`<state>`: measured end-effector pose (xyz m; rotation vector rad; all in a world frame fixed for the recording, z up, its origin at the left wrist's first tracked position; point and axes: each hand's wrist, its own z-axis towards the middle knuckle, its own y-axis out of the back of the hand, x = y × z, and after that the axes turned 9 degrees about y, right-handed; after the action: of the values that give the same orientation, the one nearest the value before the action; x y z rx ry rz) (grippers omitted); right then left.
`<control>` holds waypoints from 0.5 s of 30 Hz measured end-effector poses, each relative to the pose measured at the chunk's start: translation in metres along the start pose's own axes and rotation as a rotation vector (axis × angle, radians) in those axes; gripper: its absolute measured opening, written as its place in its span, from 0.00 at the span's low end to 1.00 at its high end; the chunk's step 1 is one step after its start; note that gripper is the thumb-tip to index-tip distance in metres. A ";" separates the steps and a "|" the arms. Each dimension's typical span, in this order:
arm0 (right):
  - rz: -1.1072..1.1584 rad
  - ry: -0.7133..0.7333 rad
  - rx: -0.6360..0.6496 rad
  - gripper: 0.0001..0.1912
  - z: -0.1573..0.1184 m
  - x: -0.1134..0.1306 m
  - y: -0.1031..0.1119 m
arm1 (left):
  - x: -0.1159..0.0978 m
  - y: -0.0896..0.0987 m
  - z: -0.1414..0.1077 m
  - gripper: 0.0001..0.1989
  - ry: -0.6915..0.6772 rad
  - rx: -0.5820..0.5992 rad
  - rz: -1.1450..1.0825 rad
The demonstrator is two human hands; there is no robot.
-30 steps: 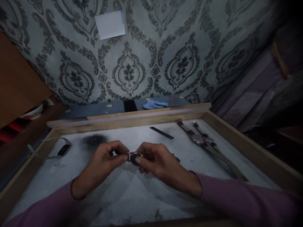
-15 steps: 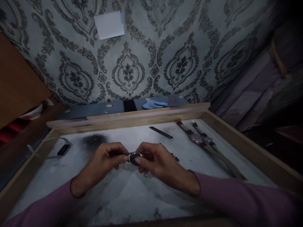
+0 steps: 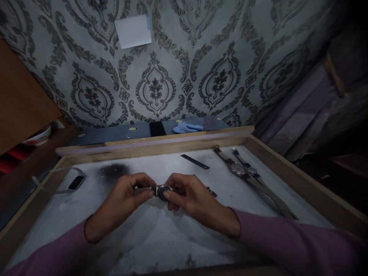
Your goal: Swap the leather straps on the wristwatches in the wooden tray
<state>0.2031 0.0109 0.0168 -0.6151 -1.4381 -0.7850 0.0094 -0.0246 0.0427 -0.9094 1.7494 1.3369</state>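
Watch (image 3: 164,192) at the dial's centre, as I view it remotely: the right hand (image 3: 191,193), at three o'clock, pinches it. At nine o'clock, the left hand (image 3: 128,196) holds a thin strip (image 3: 143,189), probably strap, between thumb and forefinger. The thumb has just dropped slightly, baring more strip; I judge the work remains at the watch's nine-o'clock edge.

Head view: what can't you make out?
All head view:
Held watch: partly covered by right hand.
Strip: partly hidden by left hand; strap or tool unclear.
Item beside right hand: partly covered by it, too small.
Bowl: partly hidden by cabinet.
Brown watch: dial too small to read.
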 end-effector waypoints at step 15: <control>0.132 -0.070 0.002 0.15 0.003 0.001 -0.002 | 0.003 0.000 0.002 0.10 0.038 0.002 0.002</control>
<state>0.1995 0.0114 0.0176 -0.7342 -1.4460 -0.6634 0.0086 -0.0227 0.0397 -0.9375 1.7806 1.3269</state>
